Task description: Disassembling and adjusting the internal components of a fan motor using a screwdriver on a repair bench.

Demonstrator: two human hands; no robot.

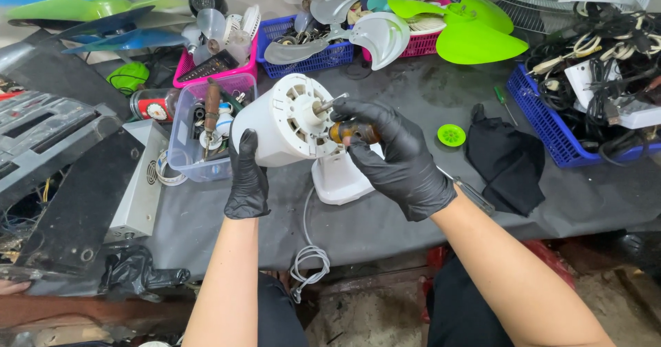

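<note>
1. My left hand (246,176), in a black glove, is wrapped around the side of the white fan motor housing (275,130), thumb up along its near wall, holding it steady.
2. My right hand (399,155), also gloved in black, is closed tight on the amber handle of a screwdriver (352,132); its metal end disappears toward the face of the housing, and I cannot tell exactly where the tip lands.
3. The housing sits above the front middle of the grey table (413,92), on its white stand (339,178), which rests on the tabletop.
4. The housing's long axis runs roughly left to right and is tilted, so the slotted round face and the bare metal shaft (329,103) point up and to the right, away from me.
5. The housing is smooth, hard white plastic, drum-shaped, with cut-out vents around the shaft.
6. A white cord (307,250) hangs off the table edge in loose loops between my arms.
7. Just left of the housing stands a clear plastic tub (182,151) of small parts.
8. To the right lie a small round green cap (451,135) and a crumpled black cloth (506,161), well apart from my hands.
9. Along the back are a blue basket (310,54) and a pink basket (196,71) with grey fan blades (375,37), plus a bright green fan blade (475,34).
</note>
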